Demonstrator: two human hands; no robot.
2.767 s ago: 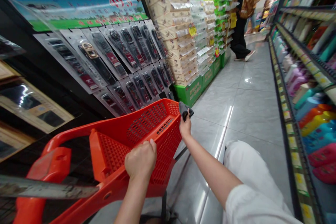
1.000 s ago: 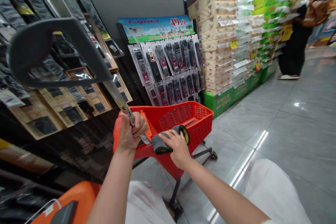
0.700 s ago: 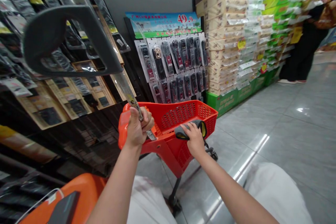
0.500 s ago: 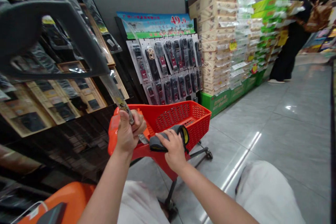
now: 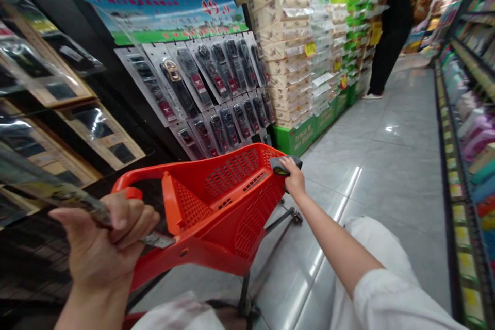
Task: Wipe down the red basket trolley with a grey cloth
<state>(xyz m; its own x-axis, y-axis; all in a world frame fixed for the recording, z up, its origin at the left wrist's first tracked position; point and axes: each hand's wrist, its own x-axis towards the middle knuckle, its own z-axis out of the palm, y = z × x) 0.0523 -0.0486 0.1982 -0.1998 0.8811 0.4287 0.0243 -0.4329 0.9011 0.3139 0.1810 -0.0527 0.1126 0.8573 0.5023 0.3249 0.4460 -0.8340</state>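
Note:
My left hand (image 5: 112,232) is wrapped round a long, worn metal strip (image 5: 158,240), with the thumb pointing out to the left. The strip slants across the lower left, and its lower end is by the side of a red plastic shopping cart (image 5: 216,250). At the cart's far right corner, my right hand (image 5: 294,178) is closed on a grey padded piece (image 5: 279,166) with a yellow inside. This piece lies against the basket's rim; whether it is pressed on the rim I cannot tell. The strip's upper end runs out of view.
Packaged belts (image 5: 189,72) hang on a rack under a blue price sign (image 5: 162,18). Stacked cartons (image 5: 288,56) stand beyond it, with a person in dark clothes (image 5: 392,31) farther off. Stocked shelves (image 5: 474,129) line the right side of the tiled floor (image 5: 402,180).
My right hand has moved the grey padded piece forward to the cart's far corner. My left hand has come down and left with the metal strip, whose dark handle has left view.

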